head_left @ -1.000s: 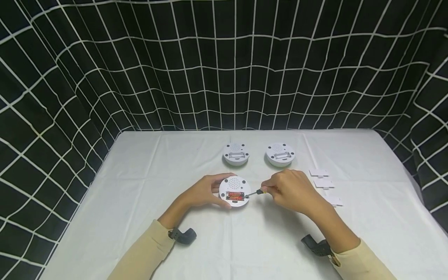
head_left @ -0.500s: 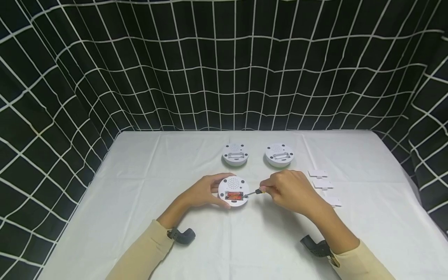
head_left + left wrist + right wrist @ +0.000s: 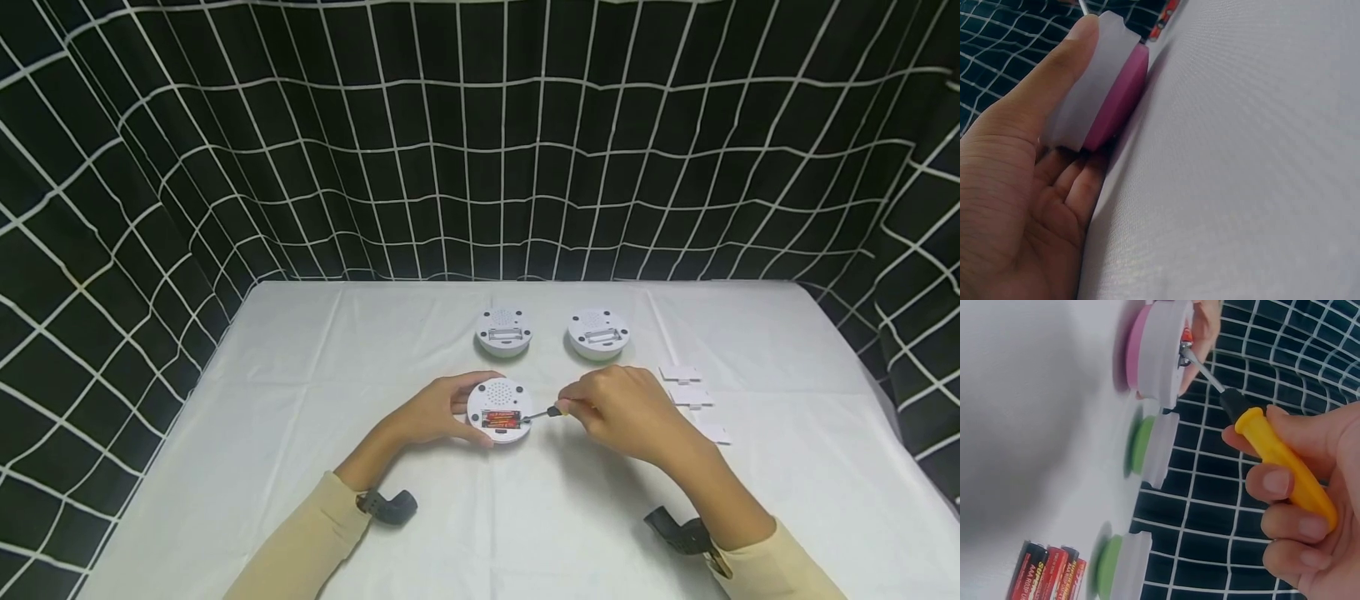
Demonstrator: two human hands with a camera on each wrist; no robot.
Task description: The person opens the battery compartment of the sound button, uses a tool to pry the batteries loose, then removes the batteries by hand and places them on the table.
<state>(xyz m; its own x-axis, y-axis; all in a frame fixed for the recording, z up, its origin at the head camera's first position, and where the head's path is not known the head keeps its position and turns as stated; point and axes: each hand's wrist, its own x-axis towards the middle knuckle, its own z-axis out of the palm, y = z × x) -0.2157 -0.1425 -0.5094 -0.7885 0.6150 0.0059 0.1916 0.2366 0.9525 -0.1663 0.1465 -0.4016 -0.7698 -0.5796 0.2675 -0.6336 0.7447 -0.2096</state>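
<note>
My left hand point(image 3: 438, 410) holds a round white-and-pink battery device point(image 3: 501, 392) between thumb and fingers, its white underside tilted up with speaker holes and dark feet. Red batteries point(image 3: 501, 419) lie in its uncovered compartment. My right hand point(image 3: 618, 412) grips a screwdriver point(image 3: 1285, 462) by its yellow and black handle. The metal shaft point(image 3: 1205, 370) reaches to the compartment's right end, where its tip touches near a metal contact. In the left wrist view, my thumb point(image 3: 1054, 81) lies along the device's white rim, and the pink part faces the cloth.
Two similar white-and-green devices point(image 3: 504, 340) point(image 3: 597, 340) stand upside down behind, their battery slots uncovered. On the right lie white covers point(image 3: 680, 373) point(image 3: 691, 395) point(image 3: 714, 433). Several loose AAA batteries point(image 3: 1054, 572) lie near the green devices. Dark netted cloth point(image 3: 480, 150) borders the white table.
Both hands and the device keep nearly the same place. The screwdriver's tip stays at the right end of the battery compartment, with only a slight shift.
</note>
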